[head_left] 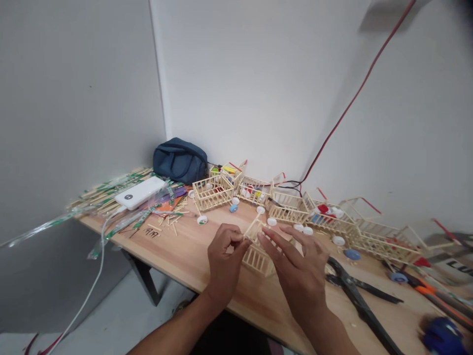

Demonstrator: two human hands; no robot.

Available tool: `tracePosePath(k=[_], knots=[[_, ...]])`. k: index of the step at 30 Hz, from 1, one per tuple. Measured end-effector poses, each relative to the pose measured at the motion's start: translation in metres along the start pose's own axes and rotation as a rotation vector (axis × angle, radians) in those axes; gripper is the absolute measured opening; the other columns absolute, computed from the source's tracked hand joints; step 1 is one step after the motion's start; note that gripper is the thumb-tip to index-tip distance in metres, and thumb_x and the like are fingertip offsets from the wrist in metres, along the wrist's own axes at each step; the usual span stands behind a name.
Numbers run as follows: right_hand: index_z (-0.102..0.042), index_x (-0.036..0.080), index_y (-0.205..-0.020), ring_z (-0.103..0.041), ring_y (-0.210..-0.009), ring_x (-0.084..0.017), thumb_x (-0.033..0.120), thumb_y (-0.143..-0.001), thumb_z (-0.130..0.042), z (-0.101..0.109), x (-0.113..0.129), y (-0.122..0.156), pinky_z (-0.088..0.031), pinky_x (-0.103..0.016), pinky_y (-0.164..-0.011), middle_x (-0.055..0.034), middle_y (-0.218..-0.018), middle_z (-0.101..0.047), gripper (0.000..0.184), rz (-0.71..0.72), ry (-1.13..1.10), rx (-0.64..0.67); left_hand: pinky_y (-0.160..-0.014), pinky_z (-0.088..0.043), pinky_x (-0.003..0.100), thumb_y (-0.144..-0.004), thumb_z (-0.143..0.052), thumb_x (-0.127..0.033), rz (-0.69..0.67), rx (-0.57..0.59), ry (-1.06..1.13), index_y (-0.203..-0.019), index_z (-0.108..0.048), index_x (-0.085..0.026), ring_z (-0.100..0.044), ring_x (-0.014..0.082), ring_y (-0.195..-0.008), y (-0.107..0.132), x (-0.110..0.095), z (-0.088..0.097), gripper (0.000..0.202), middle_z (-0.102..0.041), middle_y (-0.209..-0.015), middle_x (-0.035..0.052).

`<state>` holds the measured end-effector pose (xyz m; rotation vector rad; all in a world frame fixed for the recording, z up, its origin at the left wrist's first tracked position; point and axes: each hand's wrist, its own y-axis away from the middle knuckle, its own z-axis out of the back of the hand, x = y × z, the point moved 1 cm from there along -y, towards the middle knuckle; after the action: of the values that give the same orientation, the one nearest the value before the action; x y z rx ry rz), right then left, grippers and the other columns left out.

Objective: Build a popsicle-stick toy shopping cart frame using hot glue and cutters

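A small slatted cart frame [255,261] made of thin wooden sticks stands on the table between my hands. My left hand [226,261] pinches its upper corner between thumb and fingers. My right hand [297,266] grips the upper part from the other side, with the outer fingers loosely spread. The frame's right side is partly hidden behind my right hand. Behind it stands a row of similar stick carts, among them one cart [213,193] with round white bottle-cap wheels. A loose white cap [272,222] lies just beyond my hands.
Large black scissors [354,291] and orange-handled pliers [439,296] lie at the right. A white power bank [141,193] with a cable rests at the left by bundled sticks [107,190]. A blue pouch [180,160] stands against the wall. A red cable [354,98] hangs down it.
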<state>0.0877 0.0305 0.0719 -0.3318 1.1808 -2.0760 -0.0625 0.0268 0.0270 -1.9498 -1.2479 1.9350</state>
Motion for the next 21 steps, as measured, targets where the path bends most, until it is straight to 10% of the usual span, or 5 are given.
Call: tracePosePath(k=[21], knots=[[-0.07, 0.028, -0.11, -0.057, -0.115, -0.025, 0.025, -0.096, -0.054, -0.0009, -0.0011, 0.0029, -0.031, -0.045, -0.094, -0.0011, -0.112, -0.074, 0.021, 0.004, 0.006, 0.0, -0.066, -0.044, 0.021, -0.08, -0.07, -0.015, -0.02, -0.011, -0.036, -0.069, -0.056, -0.018, -0.056, 0.0112, -0.075, 0.0014, -0.0008, 0.0002, 0.017, -0.057, -0.079, -0.0007]])
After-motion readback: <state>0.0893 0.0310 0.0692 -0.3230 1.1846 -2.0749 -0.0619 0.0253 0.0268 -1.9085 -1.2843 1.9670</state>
